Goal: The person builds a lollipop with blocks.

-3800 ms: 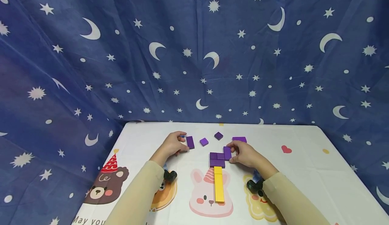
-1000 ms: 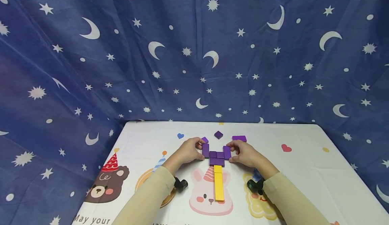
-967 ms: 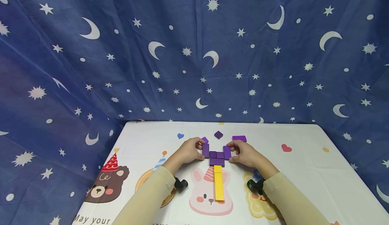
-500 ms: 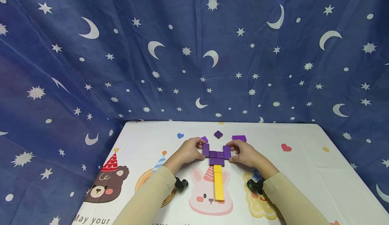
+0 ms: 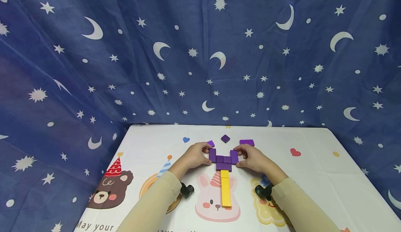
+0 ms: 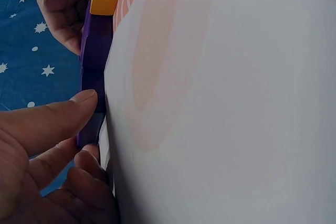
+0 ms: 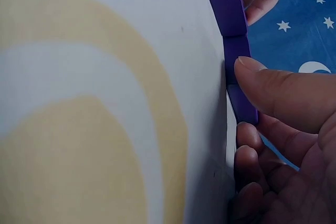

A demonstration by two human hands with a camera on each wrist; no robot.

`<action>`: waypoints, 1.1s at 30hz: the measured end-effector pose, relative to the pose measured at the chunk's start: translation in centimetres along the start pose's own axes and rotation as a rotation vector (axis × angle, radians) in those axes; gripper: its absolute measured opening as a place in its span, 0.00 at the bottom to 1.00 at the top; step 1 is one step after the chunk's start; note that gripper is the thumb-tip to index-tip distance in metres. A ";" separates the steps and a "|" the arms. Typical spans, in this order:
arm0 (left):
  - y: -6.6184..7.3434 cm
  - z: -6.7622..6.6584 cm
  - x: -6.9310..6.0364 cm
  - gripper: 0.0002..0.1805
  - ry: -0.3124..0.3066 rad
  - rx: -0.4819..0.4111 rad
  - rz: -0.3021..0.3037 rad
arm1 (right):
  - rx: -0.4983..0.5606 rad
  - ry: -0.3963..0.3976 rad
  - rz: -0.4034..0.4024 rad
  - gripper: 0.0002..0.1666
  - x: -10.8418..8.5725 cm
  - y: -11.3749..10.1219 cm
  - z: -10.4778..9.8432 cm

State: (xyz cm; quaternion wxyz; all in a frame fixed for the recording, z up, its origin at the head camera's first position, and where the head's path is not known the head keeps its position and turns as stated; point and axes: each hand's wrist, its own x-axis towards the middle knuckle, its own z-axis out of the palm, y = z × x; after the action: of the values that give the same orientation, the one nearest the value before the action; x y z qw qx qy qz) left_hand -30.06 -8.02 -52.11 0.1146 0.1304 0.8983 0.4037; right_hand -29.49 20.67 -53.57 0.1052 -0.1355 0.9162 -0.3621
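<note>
Head view: long yellow block point(image 5: 226, 193) nearest, short yellow block point(image 5: 224, 174) end-to-end beyond, then crosswise purple block point(image 5: 223, 168) backed by two small purple blocks point(image 5: 227, 159). Left hand point(image 5: 195, 156) pinches left purple block point(image 5: 212, 155); right hand point(image 5: 254, 158) pinches right purple block point(image 5: 234, 157). Both grips narrow, blocks against the cluster's sides, probably to keep edges aligned. Behind: three loose purple blocks point(image 5: 246, 142), set apart, presumably spares.

From here, the left grip point(image 5: 195, 156) partly hides a small purple block point(image 5: 211, 143) at its two o'clock; lettering point(image 5: 166, 231) near six is cut off.
</note>
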 end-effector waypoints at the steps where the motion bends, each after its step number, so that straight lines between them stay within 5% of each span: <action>1: 0.0 0.0 0.0 0.33 -0.001 0.003 0.002 | -0.001 -0.001 -0.006 0.34 0.0 0.0 0.0; 24: 0.1 -0.2 -0.1 0.40 -0.025 0.034 0.016 | 0.035 0.005 0.020 0.39 0.0 -0.1 0.0; 33: 0.6 -0.1 -1.0 0.42 -0.053 0.113 0.023 | 0.048 0.005 -0.018 0.42 -0.3 0.1 -0.1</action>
State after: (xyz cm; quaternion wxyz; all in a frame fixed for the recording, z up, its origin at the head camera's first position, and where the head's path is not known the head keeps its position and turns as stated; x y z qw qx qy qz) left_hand -29.03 -8.00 -51.48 0.1263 0.1575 0.9147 0.3500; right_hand -29.29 20.88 -53.60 0.1027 -0.1404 0.9063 -0.3851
